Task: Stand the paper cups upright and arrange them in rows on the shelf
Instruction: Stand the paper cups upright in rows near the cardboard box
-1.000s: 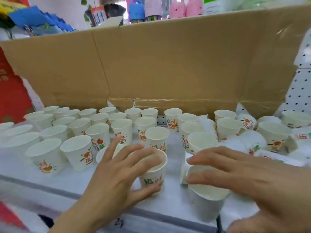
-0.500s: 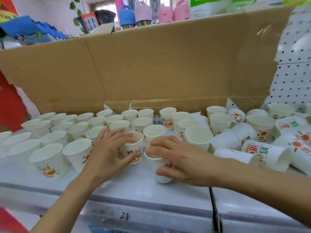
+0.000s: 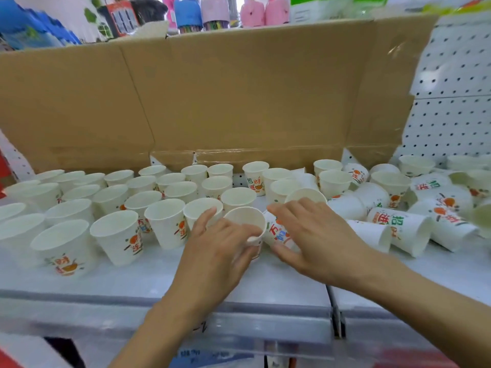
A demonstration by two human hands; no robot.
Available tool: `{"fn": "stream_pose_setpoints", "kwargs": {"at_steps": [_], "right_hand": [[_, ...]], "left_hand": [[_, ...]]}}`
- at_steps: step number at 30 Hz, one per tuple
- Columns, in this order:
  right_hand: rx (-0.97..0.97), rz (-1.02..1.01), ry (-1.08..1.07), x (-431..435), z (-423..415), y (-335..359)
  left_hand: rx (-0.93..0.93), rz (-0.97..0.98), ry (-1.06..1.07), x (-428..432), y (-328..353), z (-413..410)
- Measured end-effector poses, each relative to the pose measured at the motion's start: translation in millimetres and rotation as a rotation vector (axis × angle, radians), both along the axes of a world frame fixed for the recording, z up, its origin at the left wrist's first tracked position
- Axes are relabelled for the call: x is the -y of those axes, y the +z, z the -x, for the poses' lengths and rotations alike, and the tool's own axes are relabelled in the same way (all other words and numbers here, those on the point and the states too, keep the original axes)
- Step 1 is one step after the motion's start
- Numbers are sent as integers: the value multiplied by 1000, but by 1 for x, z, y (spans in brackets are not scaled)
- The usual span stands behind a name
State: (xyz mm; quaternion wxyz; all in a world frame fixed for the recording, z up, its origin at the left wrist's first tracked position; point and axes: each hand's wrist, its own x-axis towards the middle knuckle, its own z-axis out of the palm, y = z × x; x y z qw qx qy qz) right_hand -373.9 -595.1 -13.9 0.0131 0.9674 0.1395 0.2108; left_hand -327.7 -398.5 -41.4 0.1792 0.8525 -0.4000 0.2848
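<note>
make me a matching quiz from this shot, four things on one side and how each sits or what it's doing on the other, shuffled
Column one
1. left hand
2. right hand
3. cardboard
4. cups right of the hands

Column two
a. lying on their sides
b. stands along the back of the shelf
c. grips the left cup, white inside showing
d. grips the printed cup, red print showing

Pairs: 1-c, 2-d, 3-b, 4-a
</note>
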Motion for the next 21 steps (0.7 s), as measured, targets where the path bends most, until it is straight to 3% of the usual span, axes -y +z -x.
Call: {"fn": "stream_pose_setpoints", "kwargs": {"at_steps": [3,7,12,14,17,21], "right_hand": [[10,132,-108,-7,-6,-2],[24,131,-185,-16,-15,-8],[42,83,-231,-21,-12,-18],[117,-105,-204,-17,-1,-19],[257,-562,-81,-12,22,-19],[255,-642,112,-8,46,-30]], "left_hand": [[48,-55,59,-16,6,-4],[46,-90,153,-28,14,-6],[44,49,107,-24,12,9],[-65,291,-6,-11,13,34],[-377,612,-147,19,9,70],[-748,878,-191,59,9,79]]}}
